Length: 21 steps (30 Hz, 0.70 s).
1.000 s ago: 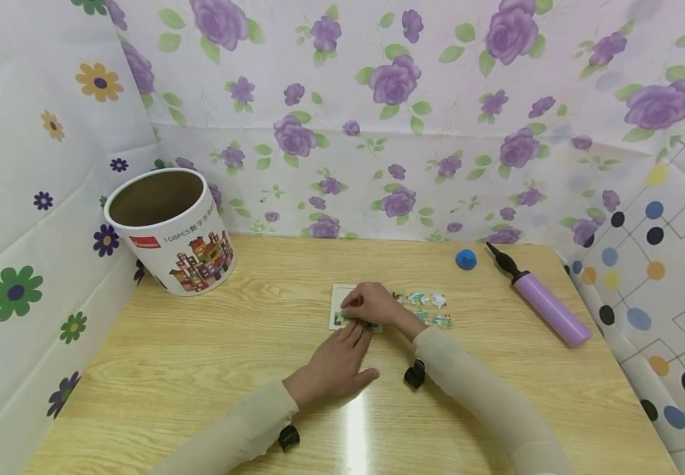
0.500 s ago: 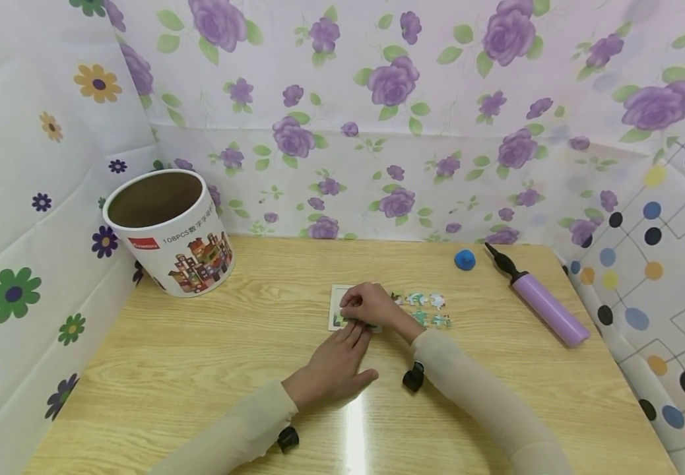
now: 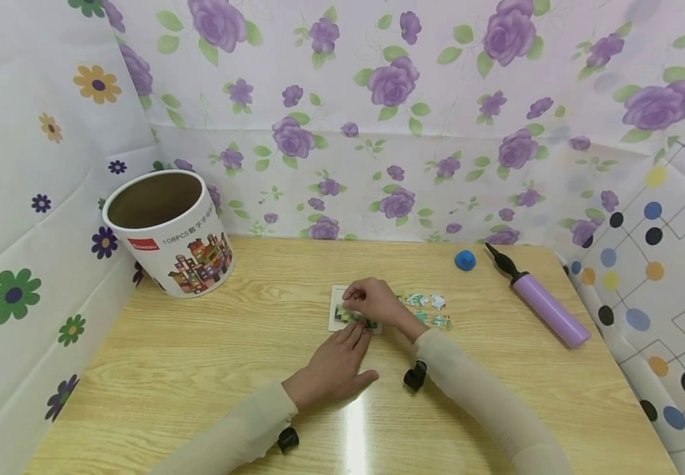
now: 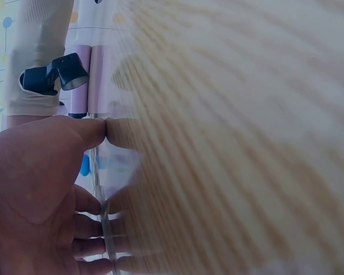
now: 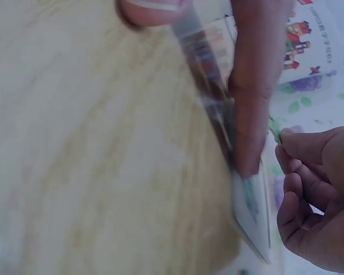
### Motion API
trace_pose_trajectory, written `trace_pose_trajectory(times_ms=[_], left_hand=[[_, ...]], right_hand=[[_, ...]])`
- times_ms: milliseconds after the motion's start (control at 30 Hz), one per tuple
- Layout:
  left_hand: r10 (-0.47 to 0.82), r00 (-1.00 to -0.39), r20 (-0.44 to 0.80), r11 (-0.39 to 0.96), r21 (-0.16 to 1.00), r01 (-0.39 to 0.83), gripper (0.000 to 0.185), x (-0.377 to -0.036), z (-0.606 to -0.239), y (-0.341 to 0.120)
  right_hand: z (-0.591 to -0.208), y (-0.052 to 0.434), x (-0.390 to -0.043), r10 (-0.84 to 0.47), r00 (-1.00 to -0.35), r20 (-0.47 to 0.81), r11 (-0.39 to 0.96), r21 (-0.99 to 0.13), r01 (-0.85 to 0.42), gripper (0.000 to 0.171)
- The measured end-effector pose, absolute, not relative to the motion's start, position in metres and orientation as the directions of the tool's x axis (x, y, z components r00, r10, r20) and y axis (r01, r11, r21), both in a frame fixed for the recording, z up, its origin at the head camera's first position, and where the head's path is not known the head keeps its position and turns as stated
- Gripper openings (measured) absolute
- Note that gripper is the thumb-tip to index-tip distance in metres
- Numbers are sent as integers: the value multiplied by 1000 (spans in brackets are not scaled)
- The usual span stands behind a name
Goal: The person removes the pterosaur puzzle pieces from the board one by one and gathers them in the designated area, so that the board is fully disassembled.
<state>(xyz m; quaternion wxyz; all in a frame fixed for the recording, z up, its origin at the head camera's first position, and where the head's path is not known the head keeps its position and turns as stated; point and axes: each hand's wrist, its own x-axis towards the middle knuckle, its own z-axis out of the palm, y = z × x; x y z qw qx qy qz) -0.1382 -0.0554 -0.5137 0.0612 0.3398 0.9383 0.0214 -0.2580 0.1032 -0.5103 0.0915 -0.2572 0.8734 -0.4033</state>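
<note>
A small puzzle board [image 3: 332, 310] with a pale rim lies mid-table, its lower part filled with green pieces. My left hand [image 3: 333, 366] lies with straight fingers whose tips rest on the board's near edge; in the left wrist view the left hand [image 4: 34, 189] has its thumb spread. Just over the board, my right hand [image 3: 376, 302] pinches a green puzzle piece [image 5: 274, 135] between thumb and index finger, as the right wrist view shows; its other fingers are curled. To the board's right lie several loose puzzle pieces [image 3: 418, 300], partly hidden by the right hand.
A large white tub [image 3: 170, 231] stands at the back left. At the back right are a blue lump [image 3: 465, 260] and a purple hand pump [image 3: 550, 309] with a black nozzle. Patterned cloth [image 3: 342, 119] encloses the table [image 3: 200, 356] behind and at the sides.
My right hand has risen slightly off the board and shifted a little away, uncovering more of the green pieces. The left hand has stayed in place.
</note>
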Motion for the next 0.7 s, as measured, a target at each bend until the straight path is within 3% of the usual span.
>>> trace_pose_trajectory(times_ms=[467, 700], left_hand=[[641, -764, -79, 768, 73, 636, 80, -138, -513, -55], [643, -761, -84, 766, 88, 637, 79, -137, -512, -54]], right_hand=[[-492, 144, -254, -504, -861, 65, 570, -724, -388, 17], [-491, 166, -243, -485, -873, 53, 601, -705, -377, 12]])
